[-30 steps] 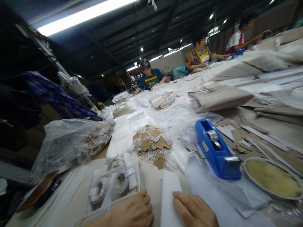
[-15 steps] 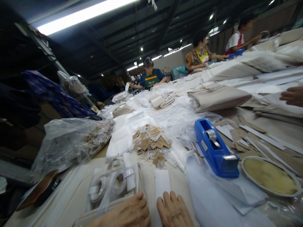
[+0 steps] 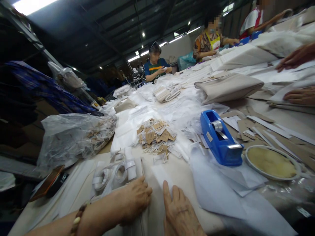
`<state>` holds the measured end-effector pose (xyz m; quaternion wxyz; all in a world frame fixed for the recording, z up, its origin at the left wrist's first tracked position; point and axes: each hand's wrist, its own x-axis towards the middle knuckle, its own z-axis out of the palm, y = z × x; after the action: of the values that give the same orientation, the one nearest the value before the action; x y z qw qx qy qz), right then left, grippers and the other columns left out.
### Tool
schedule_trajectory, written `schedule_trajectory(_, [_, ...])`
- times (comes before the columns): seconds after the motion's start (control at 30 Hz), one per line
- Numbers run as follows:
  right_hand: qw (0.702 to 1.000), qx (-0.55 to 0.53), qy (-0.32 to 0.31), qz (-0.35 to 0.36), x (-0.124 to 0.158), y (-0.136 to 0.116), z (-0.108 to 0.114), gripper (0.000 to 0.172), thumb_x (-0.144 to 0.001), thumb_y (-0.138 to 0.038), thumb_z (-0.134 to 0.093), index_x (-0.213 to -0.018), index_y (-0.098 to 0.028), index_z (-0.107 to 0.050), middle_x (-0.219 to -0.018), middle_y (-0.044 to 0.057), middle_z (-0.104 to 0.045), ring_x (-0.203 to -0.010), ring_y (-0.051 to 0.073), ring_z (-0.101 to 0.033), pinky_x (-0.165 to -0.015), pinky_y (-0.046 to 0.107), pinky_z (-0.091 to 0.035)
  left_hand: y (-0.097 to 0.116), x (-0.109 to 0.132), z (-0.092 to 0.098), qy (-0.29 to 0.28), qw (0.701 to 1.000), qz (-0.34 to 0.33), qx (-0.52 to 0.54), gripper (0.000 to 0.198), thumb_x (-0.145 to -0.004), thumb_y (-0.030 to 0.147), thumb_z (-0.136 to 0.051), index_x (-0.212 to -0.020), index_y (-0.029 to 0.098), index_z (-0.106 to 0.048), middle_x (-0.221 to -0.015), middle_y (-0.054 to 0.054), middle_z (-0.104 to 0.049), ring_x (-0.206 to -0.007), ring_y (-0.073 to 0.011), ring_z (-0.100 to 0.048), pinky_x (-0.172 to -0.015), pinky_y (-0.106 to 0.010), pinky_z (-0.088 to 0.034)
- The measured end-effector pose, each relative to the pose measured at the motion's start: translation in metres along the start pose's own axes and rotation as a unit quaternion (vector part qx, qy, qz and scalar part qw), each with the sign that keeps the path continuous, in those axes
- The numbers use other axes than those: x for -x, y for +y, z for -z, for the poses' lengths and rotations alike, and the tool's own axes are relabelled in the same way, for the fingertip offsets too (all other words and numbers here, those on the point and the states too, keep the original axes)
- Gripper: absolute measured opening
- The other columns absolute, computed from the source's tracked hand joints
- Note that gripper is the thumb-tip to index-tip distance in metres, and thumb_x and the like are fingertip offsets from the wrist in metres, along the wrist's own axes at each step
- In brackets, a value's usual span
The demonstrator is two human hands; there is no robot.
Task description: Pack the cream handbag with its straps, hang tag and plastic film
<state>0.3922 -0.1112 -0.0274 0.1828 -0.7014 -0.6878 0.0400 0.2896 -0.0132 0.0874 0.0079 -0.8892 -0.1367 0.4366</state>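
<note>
My left hand point(image 3: 137, 198) has its fingers curled down over the edge of a beige fabric bag point(image 3: 139, 168). What sits between those fingertips is hidden. Rolled straps point(image 3: 102, 178) in clear plastic lie on that bag, just beyond my left wrist. My right hand point(image 3: 180, 206) rests with fingers stretched out over a white paper strip point(image 3: 158, 173), index finger on its edge. The strip lies slanted on beige fabric. Past it is a heap of brown paper hang tags point(image 3: 154, 134) with white strings.
On the right stand a blue tape dispenser point(image 3: 220, 139) and a round dish point(image 3: 272, 162) with a yellowish pad. A plastic bag of tags point(image 3: 78, 137) lies left. A folded beige bag point(image 3: 228, 87) sits farther back. A co-worker's hands point(image 3: 299, 95) reach in at right.
My right hand's fingers have straightened, and the white strip has turned at a slant. My left forearm reaches further into view. A second co-worker's hand has come in at the right.
</note>
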Motion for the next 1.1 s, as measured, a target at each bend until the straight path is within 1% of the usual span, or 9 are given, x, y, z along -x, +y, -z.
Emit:
schedule_trajectory(0.07, [0.999,-0.028,-0.030,0.003,0.000,0.006,0.006,0.076,-0.060,-0.004,-0.052,-0.135,-0.002,-0.039,-0.100,0.021,-0.062,-0.085,0.029,-0.060,-0.074,0.038,-0.053,-0.001,-0.005,0.002,-0.044,0.999,0.003,-0.002,0.047,-0.050,0.021,-0.083,-0.091,0.011,-0.064,-0.095,-0.010,-0.061,-0.089,-0.0255,-0.054,-0.099,-0.042,-0.031])
schedule_trajectory(0.13, [0.995,-0.071,-0.065,0.016,-0.002,0.013,0.012,0.071,-0.066,-0.002,-0.044,-0.137,0.001,-0.035,-0.102,0.021,-0.061,-0.087,0.028,-0.060,-0.075,0.037,-0.054,-0.003,-0.009,0.005,-0.076,0.997,0.009,0.002,0.052,-0.046,0.016,-0.084,-0.093,0.012,-0.063,-0.099,-0.009,-0.060,-0.091,-0.0259,-0.052,-0.100,-0.044,-0.030])
schedule_trajectory(0.27, [0.978,-0.144,-0.151,-0.001,-0.007,0.022,0.029,0.069,-0.071,0.002,-0.034,-0.140,-0.001,-0.030,-0.114,0.021,-0.058,-0.099,0.028,-0.057,-0.086,0.038,-0.050,-0.010,-0.012,0.005,-0.076,0.997,0.019,0.017,0.060,-0.040,0.012,-0.085,-0.095,0.014,-0.060,-0.103,-0.008,-0.058,-0.093,-0.0262,-0.050,-0.099,-0.047,-0.030])
schedule_trajectory(0.37, [0.967,-0.174,-0.182,-0.033,-0.009,0.023,0.038,0.067,-0.073,0.002,-0.034,-0.140,-0.001,-0.029,-0.117,0.020,-0.056,-0.104,0.028,-0.055,-0.091,0.040,-0.047,-0.013,-0.013,0.002,-0.064,0.998,0.012,0.007,0.059,-0.039,0.013,-0.085,-0.092,0.016,-0.060,-0.102,-0.008,-0.058,-0.093,-0.0269,-0.049,-0.097,-0.048,-0.030])
schedule_trajectory(0.53, [0.962,-0.201,-0.182,-0.045,-0.008,0.026,0.042,0.062,-0.077,0.001,-0.033,-0.139,-0.002,-0.033,-0.117,0.020,-0.056,-0.105,0.028,-0.054,-0.093,0.039,-0.046,-0.009,-0.021,0.003,-0.033,0.999,-0.032,-0.008,0.051,-0.042,0.012,-0.083,-0.086,0.014,-0.058,-0.097,-0.008,-0.059,-0.091,-0.0252,-0.048,-0.093,-0.041,-0.034])
schedule_trajectory(0.7, [0.961,-0.206,-0.179,-0.051,-0.008,0.026,0.042,0.060,-0.077,0.000,-0.033,-0.137,-0.001,-0.035,-0.118,0.020,-0.056,-0.107,0.028,-0.054,-0.093,0.039,-0.045,-0.008,-0.021,0.012,-0.066,0.997,-0.042,-0.014,0.049,-0.047,0.010,-0.079,-0.090,0.014,-0.057,-0.099,-0.007,-0.059,-0.089,-0.0235,-0.052,-0.087,-0.038,-0.040])
schedule_trajectory(0.8, [0.960,-0.202,-0.186,-0.051,-0.009,0.024,0.042,0.060,-0.077,0.000,-0.034,-0.137,-0.001,-0.035,-0.119,0.020,-0.055,-0.107,0.029,-0.053,-0.093,0.040,-0.045,-0.010,-0.017,0.013,-0.073,0.997,-0.035,-0.003,0.049,-0.050,0.011,-0.078,-0.093,0.016,-0.055,-0.103,-0.006,-0.058,-0.093,-0.0237,-0.053,-0.095,-0.042,-0.036])
schedule_trajectory(0.93, [0.961,-0.202,-0.183,-0.050,-0.009,0.023,0.041,0.060,-0.076,0.000,-0.036,-0.136,-0.001,-0.037,-0.118,0.020,-0.056,-0.107,0.028,-0.053,-0.093,0.038,-0.045,-0.013,-0.014,0.006,-0.062,0.998,0.000,-0.001,0.053,-0.050,0.016,-0.080,-0.095,0.017,-0.052,-0.103,-0.005,-0.057,-0.094,-0.0239,-0.052,-0.098,-0.043,-0.031])
schedule_trajectory(1.1, [0.967,-0.194,-0.161,-0.047,-0.007,0.024,0.039,0.058,-0.076,-0.001,-0.037,-0.134,-0.003,-0.041,-0.114,0.019,-0.058,-0.103,0.027,-0.055,-0.090,0.037,-0.046,-0.022,-0.012,-0.010,-0.004,1.000,0.026,-0.013,0.056,-0.046,0.029,-0.084,-0.090,0.017,-0.052,-0.095,-0.003,-0.056,-0.087,-0.0227,-0.050,-0.085,-0.036,-0.035])
